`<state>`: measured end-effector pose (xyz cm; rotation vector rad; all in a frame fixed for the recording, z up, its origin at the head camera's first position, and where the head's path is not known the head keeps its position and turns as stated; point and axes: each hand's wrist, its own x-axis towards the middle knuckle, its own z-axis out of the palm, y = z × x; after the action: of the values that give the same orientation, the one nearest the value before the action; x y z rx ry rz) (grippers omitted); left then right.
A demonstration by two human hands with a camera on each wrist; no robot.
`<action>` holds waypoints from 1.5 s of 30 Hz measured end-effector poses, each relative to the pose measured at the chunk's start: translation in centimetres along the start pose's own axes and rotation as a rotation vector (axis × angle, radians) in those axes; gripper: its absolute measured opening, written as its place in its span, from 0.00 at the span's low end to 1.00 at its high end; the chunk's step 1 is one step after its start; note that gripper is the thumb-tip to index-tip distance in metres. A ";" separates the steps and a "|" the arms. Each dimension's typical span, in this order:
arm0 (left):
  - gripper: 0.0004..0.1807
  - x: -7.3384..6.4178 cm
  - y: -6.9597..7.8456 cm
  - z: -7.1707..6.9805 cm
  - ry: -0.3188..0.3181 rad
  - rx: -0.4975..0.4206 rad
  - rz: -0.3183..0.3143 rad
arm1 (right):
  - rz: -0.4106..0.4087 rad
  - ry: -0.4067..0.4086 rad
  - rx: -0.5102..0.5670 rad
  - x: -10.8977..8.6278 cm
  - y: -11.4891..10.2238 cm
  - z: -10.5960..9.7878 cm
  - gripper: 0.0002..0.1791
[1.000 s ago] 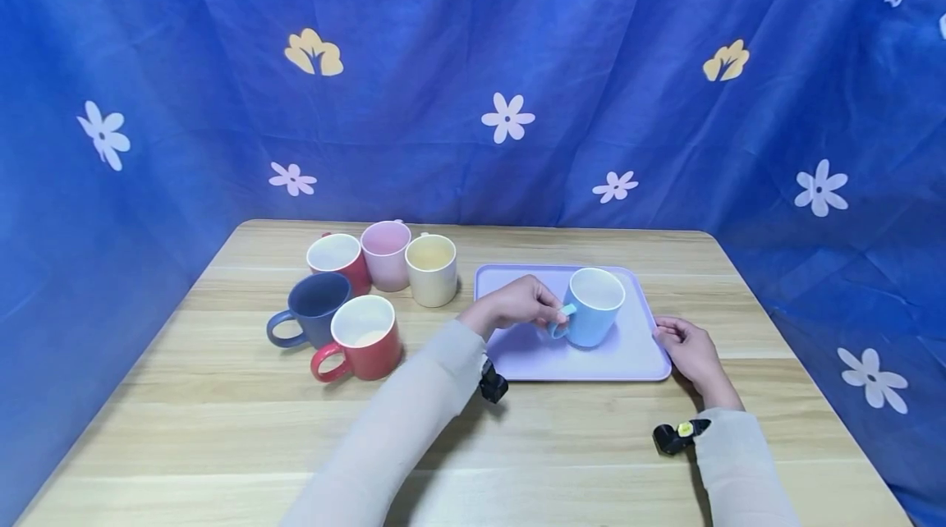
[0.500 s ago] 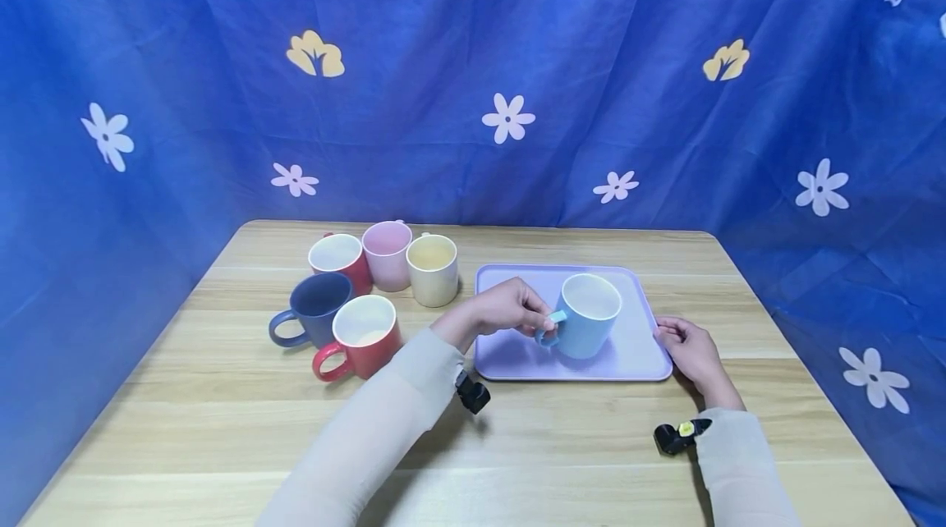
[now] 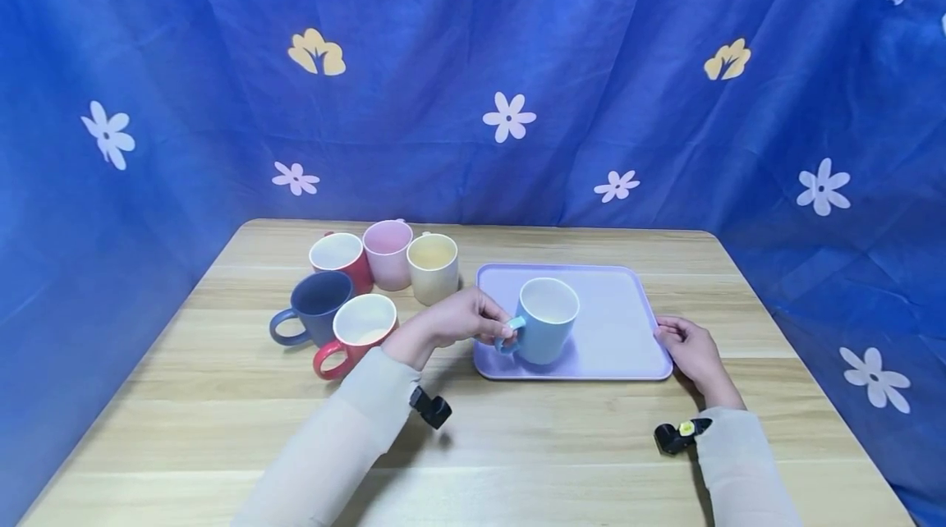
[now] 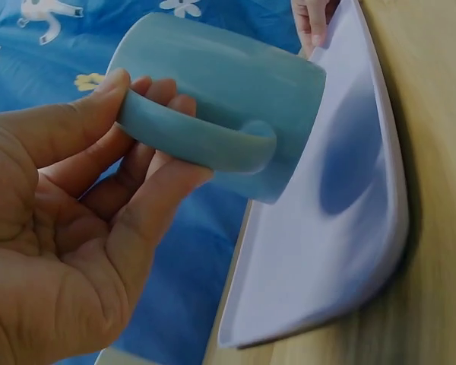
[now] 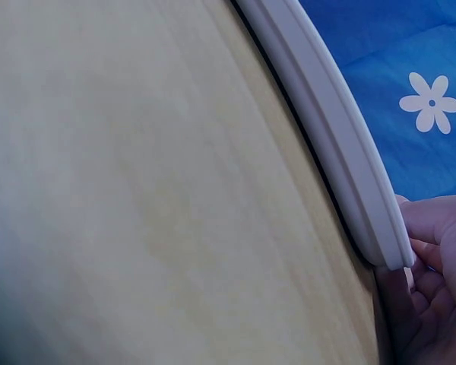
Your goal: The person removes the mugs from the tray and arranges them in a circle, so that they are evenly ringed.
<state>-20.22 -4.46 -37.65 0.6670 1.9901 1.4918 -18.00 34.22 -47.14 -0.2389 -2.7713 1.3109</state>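
My left hand (image 3: 461, 318) pinches the handle of a light blue mug (image 3: 548, 322) between thumb and fingers. The mug (image 4: 228, 84) hangs a little above the left part of a lilac tray (image 3: 613, 330), and its shadow falls on the tray in the left wrist view. At the tray's right edge, my right hand (image 3: 691, 350) grips the rim with its fingertips. In the right wrist view this hand (image 5: 441, 266) shows only partly, at the corner of the tray (image 5: 342, 137).
Left of the tray stand several mugs close together: a red one (image 3: 365, 330) partly behind my left forearm, a dark blue one (image 3: 321, 305), another red one (image 3: 340, 256), a pink one (image 3: 388, 256) and a cream one (image 3: 433, 272). A blue curtain (image 3: 414, 100) hangs behind the wooden table (image 3: 562, 461).
My left hand has moved left with the light blue mug, from the middle of the tray to above its left part. The right hand and the tray have stayed in place.
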 end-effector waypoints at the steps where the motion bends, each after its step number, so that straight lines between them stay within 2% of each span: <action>1: 0.07 -0.4 0.0 -0.1 0.007 0.003 0.005 | -0.001 0.000 -0.001 0.0 0.0 0.0 0.20; 8: 0.07 -3.1 -0.2 -0.9 0.060 0.038 0.040 | 0.002 0.004 -0.005 0.1 0.0 0.0 0.20; 13: 0.08 -4.8 -0.4 -1.0 0.126 0.011 0.038 | 0.024 -0.006 -0.004 0.0 -0.1 0.0 0.20; 21: 0.08 -7.2 -1.3 -0.4 0.295 0.002 0.047 | 0.046 -0.013 0.002 0.0 -0.3 0.0 0.21; 25: 0.08 -8.2 -1.6 0.1 0.375 -0.005 0.020 | 0.047 -0.014 0.005 -0.1 -0.4 0.0 0.21; 27: 0.08 -8.7 -1.6 0.4 0.427 0.022 0.000 | 0.044 -0.016 0.003 -0.1 -0.3 0.0 0.21; 32: 0.06 -9.4 -1.9 1.4 0.573 0.092 -0.029 | 0.035 -0.015 0.005 -0.1 -0.3 -0.1 0.20; 39: 0.03 -9.5 -2.7 2.9 0.758 0.125 -0.057 | 0.031 -0.008 0.013 0.0 -0.2 0.0 0.20; 45: 0.05 -9.4 -3.8 3.4 0.849 0.095 -0.004 | 0.034 -0.001 0.014 0.0 -0.1 0.0 0.20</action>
<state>-11.33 -9.45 -40.77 0.0284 2.6705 1.8769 -18.06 34.14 -47.10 -0.2862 -2.7695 1.3376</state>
